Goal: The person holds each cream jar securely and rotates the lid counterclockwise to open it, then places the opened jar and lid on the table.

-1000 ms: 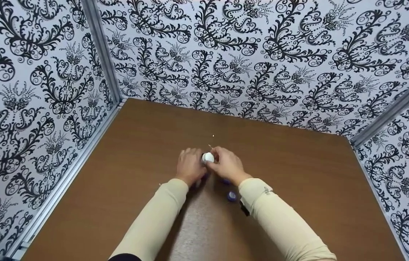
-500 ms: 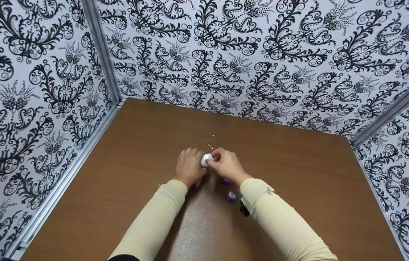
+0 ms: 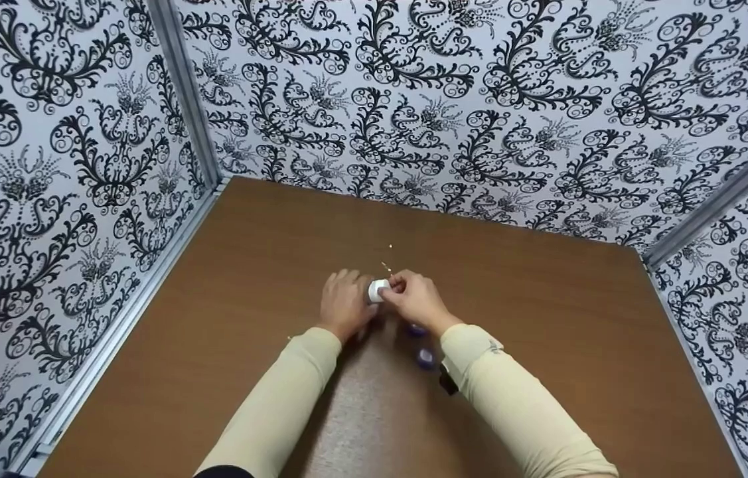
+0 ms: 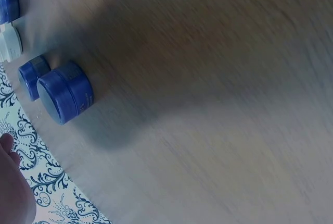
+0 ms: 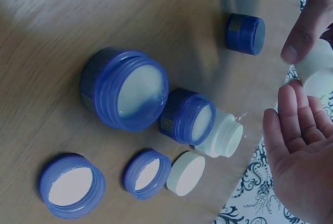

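Observation:
In the head view, my left hand [image 3: 346, 307] grips a white jar [image 3: 377, 291] from the left. My right hand [image 3: 417, 302] pinches its right end between thumb and fingers. The right wrist view shows the same white jar [image 5: 314, 62] at the far right, between a thumb above and curled fingers below. Below my hands on the table stand an open large blue jar [image 5: 99, 96] with white contents, an open smaller blue jar [image 5: 174, 115] and an open white bottle [image 5: 210, 143]. Beside them lie two blue lids [image 5: 44, 182] and a white lid [image 5: 184, 174].
Two small blue jars [image 5: 243, 34] stand farther left. In the left wrist view, a large blue jar [image 4: 67, 91], a small blue one [image 4: 34, 75] and a white one [image 4: 11, 44] form a row. Small bright specks [image 3: 385, 267] lie beyond my hands. Patterned walls [image 3: 413, 106] border the table.
Between my hands the white jar has tilted, so its top faces more to the right. My right hand has shifted slightly at its end; my left hand has barely moved.

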Motion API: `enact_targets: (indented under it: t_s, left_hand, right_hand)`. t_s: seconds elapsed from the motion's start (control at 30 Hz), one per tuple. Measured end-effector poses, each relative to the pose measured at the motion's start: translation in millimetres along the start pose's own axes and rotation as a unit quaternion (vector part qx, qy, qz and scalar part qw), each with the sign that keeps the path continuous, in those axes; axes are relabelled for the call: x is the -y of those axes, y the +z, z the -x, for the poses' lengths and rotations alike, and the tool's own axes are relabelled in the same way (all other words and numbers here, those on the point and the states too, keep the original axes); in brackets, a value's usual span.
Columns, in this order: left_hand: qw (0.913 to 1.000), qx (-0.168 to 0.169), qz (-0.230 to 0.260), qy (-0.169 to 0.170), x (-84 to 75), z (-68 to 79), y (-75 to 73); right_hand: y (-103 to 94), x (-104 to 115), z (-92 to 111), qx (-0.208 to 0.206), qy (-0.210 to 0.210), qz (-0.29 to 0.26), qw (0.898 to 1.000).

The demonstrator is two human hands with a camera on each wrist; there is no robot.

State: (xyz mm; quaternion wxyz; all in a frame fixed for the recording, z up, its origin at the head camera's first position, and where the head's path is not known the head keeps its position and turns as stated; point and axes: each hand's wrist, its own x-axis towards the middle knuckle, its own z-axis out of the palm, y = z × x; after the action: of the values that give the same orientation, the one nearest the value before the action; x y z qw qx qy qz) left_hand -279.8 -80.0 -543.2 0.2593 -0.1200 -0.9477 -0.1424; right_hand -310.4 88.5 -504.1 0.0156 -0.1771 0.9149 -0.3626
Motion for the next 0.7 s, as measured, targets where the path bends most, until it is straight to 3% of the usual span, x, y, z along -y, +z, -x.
enact_targets:
  t_s: [0.47,0.7]
  left_hand:
    - [0.9994,0.005,0.026,0.022,3.1,-3.2,-3.3]
    - [0.9990,0.011,0.026,0.033,7.2,0.3,0.9]
  right_hand:
    - [-1.5,-3.5,0.3,0.008,-0.025,0.000,1.000]
    - [-0.3,-5.2,2.4,0.044,-0.059,-0.029,0.997]
